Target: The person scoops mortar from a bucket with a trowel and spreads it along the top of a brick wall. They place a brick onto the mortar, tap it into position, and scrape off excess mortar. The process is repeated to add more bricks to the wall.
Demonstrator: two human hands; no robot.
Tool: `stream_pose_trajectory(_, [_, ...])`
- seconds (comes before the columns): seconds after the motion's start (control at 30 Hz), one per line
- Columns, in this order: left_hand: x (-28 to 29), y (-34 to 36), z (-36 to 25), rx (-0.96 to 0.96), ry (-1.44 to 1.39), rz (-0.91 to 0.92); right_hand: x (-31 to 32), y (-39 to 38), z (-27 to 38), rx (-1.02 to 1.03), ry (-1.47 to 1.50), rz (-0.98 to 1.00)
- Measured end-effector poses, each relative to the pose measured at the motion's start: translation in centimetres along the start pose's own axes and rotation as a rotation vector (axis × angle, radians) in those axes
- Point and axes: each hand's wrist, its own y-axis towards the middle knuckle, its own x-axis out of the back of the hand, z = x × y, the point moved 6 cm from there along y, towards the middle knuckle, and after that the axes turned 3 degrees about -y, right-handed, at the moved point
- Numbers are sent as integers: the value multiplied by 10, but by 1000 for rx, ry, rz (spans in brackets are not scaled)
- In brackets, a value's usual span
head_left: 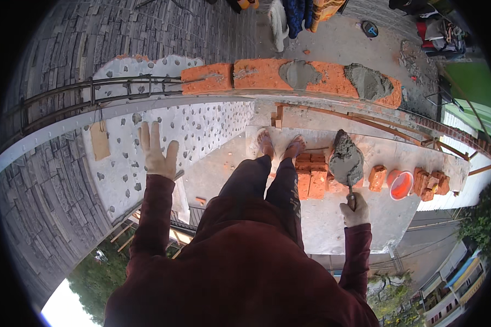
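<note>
My right hand [355,211], in a pale glove, grips the handle of a trowel [346,159] loaded with a heap of grey mortar, held above a stack of red bricks [311,175] beside my bare feet. My left hand [157,152] is held out flat with fingers spread, holding nothing, over the white dimpled wall surface [202,128]. Ahead runs a course of orange bricks [240,76] on the wall top, with two patches of wet mortar [368,80] spread on it.
An orange bucket [401,185] and loose bricks [432,182] lie on the concrete ledge [333,218] to the right. A steel rebar cage [93,91] runs along the left. The ledge drops off to a street and trees far below.
</note>
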Motion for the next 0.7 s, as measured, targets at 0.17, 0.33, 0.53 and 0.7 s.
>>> stream_pose_trajectory(0.17, [220, -16, 37, 15, 428, -719, 8, 20, 210, 517, -512, 133])
stream_pose_trajectory(0.33, [349, -98, 73, 30, 761, -1019, -54, 51, 339, 903, -947, -54])
stream_pose_trajectory(0.53, [375, -152, 119, 61, 1334, -881, -154, 93, 382, 883, -1257, -201])
stream_pose_trajectory(0.7, [372, -156, 128, -212, 1400, -898, -84, 37, 347, 846, -869, -146])
